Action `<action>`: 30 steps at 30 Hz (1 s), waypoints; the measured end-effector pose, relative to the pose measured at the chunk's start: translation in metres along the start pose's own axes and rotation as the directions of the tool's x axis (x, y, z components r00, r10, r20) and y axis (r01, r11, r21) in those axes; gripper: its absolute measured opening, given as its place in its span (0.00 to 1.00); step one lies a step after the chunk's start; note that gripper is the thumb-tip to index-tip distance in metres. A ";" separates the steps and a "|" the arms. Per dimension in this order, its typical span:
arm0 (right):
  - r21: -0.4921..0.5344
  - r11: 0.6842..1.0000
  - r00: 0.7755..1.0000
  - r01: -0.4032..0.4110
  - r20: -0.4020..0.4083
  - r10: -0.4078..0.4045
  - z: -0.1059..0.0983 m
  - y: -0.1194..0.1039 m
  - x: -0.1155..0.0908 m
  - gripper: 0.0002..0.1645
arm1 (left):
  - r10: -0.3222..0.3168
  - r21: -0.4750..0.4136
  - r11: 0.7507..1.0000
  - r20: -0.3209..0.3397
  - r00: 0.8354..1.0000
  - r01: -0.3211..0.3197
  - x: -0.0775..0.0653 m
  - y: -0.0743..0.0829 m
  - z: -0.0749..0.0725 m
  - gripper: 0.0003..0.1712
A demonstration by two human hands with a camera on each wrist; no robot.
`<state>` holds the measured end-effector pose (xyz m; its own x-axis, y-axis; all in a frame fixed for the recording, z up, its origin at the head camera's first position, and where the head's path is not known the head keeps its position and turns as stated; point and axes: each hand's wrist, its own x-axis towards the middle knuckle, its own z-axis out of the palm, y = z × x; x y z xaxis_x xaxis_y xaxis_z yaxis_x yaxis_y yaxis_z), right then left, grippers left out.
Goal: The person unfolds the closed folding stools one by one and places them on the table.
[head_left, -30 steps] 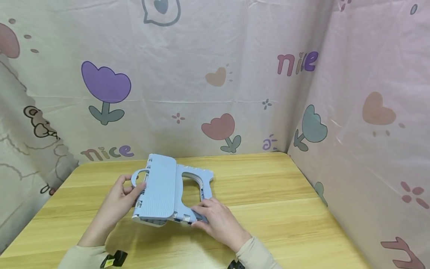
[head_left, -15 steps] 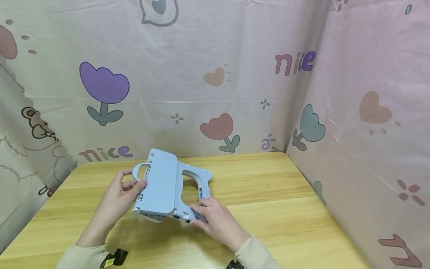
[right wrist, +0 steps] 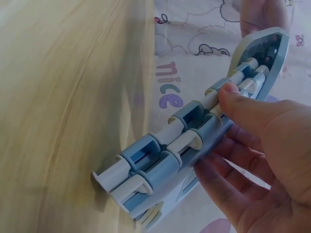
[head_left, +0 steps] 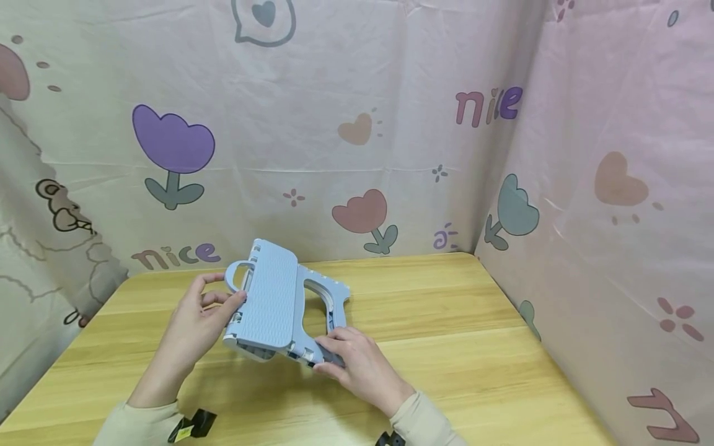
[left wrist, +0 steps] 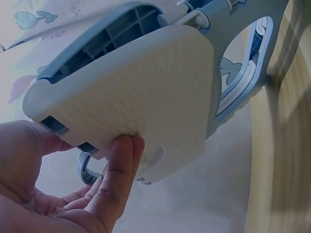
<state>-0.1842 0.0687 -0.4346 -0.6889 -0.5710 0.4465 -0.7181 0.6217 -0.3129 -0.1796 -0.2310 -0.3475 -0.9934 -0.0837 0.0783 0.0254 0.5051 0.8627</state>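
A light-blue folding step stool (head_left: 270, 294), partly folded, is tilted over the table with its panel end raised. My left hand (head_left: 195, 322) pinches the panel's edge beside the looped carry handle (head_left: 237, 274). In the left wrist view, fingers of that left hand (left wrist: 97, 189) lie on the stool's pale panel (left wrist: 146, 92). My right hand (head_left: 362, 365) grips the near edge of the stool's leg frame, which has a large oval opening. Its thumb sits on the hinged edge (right wrist: 184, 131) in the right wrist view. In that view, the stool's low end is close to the tabletop.
The wood-grain table (head_left: 468, 347) spreads around the stool. A pale curtain (head_left: 290, 124) printed with flowers, hearts and letters hangs behind it, and another stretch hangs along the right side. A black wrist strap (head_left: 192, 426) is on the left sleeve.
The stool's panel end has risen and shifted slightly right, together with my left hand. My right hand has stayed nearly in place, keeping its grip on the leg frame.
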 end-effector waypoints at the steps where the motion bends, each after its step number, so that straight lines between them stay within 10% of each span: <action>1: 0.004 1.000 1.000 -0.001 -0.001 0.001 0.000 0.000 0.000 0.28 | 0.002 0.001 1.000 -0.003 1.000 -0.002 0.000 0.001 0.000 0.45; 30: 0.200 0.979 0.999 -0.028 -0.038 0.036 0.002 0.001 -0.001 0.29 | 0.096 0.000 0.995 -0.100 0.990 -0.097 -0.010 0.030 0.010 0.27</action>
<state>-0.1843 0.0691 -0.4370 -0.7102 -0.5273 0.4665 -0.7039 0.5176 -0.4865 -0.1704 -0.2065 -0.3273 -0.9701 -0.1205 0.2105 0.1213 0.5108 0.8511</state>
